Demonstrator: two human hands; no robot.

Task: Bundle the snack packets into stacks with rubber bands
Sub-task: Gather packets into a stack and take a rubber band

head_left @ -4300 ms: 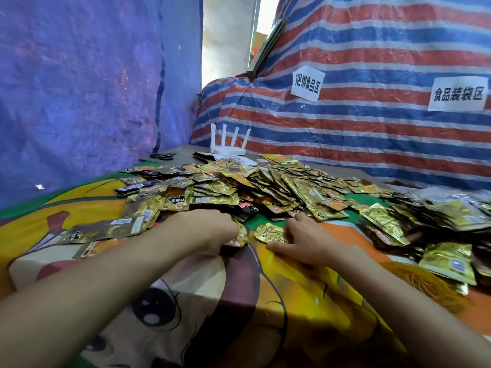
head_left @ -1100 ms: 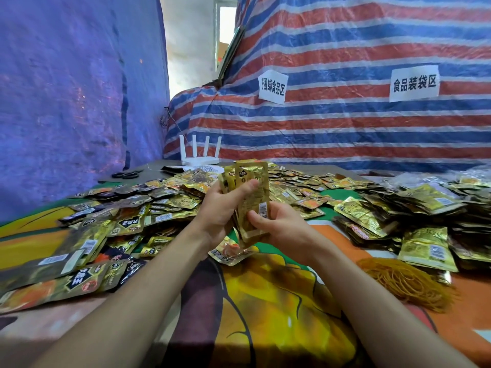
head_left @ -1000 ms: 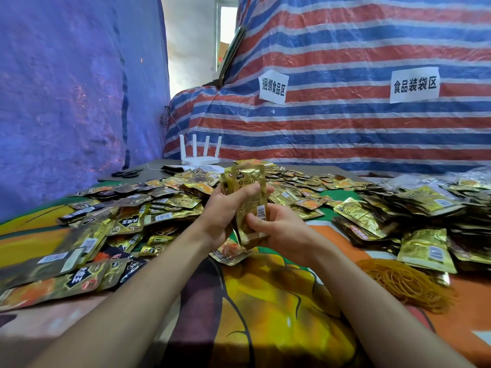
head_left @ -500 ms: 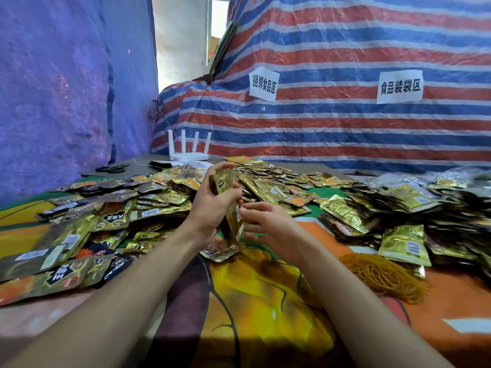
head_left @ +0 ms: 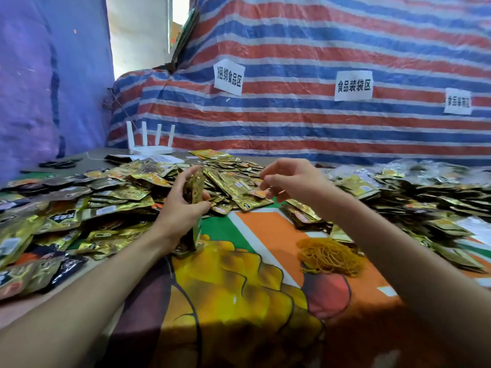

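My left hand (head_left: 180,208) grips an upright stack of gold snack packets (head_left: 195,188), its lower end near the cloth. My right hand (head_left: 292,181) hovers to the right of the stack, above the loose packets, fingers loosely curled and holding nothing I can see. A big heap of loose gold packets (head_left: 127,192) covers the table's left and middle. A tangle of yellow rubber bands (head_left: 329,257) lies on the orange part of the cloth, below my right forearm.
More packets, some bundled, are piled at the right (head_left: 414,197). A white router (head_left: 150,144) stands at the back left, black scissors (head_left: 59,163) beside it. The striped tarp wall (head_left: 318,123) with paper labels closes off the back. The cartoon tablecloth (head_left: 239,288) spreads in front.
My right hand has let go of the stack and lifted away to the right. The left hand keeps the stack, now lower and edge-on.
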